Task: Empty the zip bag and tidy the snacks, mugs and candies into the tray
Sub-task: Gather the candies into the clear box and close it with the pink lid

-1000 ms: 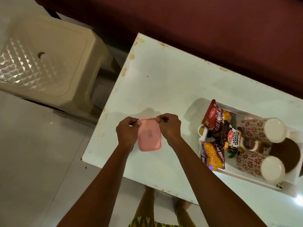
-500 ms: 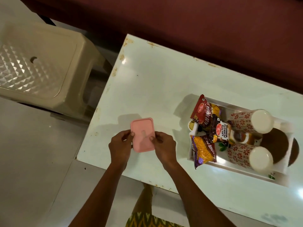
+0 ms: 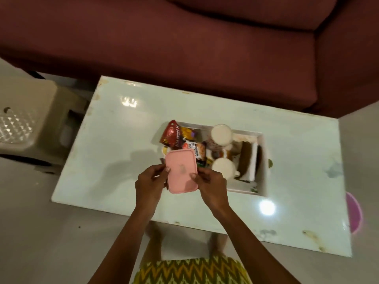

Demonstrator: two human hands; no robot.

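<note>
Pink plastic fills the gap between the hands: a small lidded box [image 3: 181,171], rounded at the corners, is pinched by its two long sides, the left hand [image 3: 150,182] with thumb on the lid's edge, the right hand [image 3: 211,184] likewise on the other side, both sets of fingers closed narrowly on the rim. The box hangs above the near left end of the white tray [image 3: 259,165], overlapping the snack packets from this view; whether it touches them I cannot tell. In the tray lie a red snack packet [image 3: 171,133], a yellow one [image 3: 188,133] and a salted-peanuts packet [image 3: 194,149], beside two patterned mugs [image 3: 221,134] lying tipped with pale interiors showing, and brown wrapped things further right. The tray sits on a pale table [image 3: 123,152] before a maroon sofa [image 3: 184,37]. No zip bag is in view. The risk is crowding: that end looks full, so a box lowered there may perch on slippery packets and slide, or nudge a mug rolling. A shallow edge pinch could also slip.
</note>
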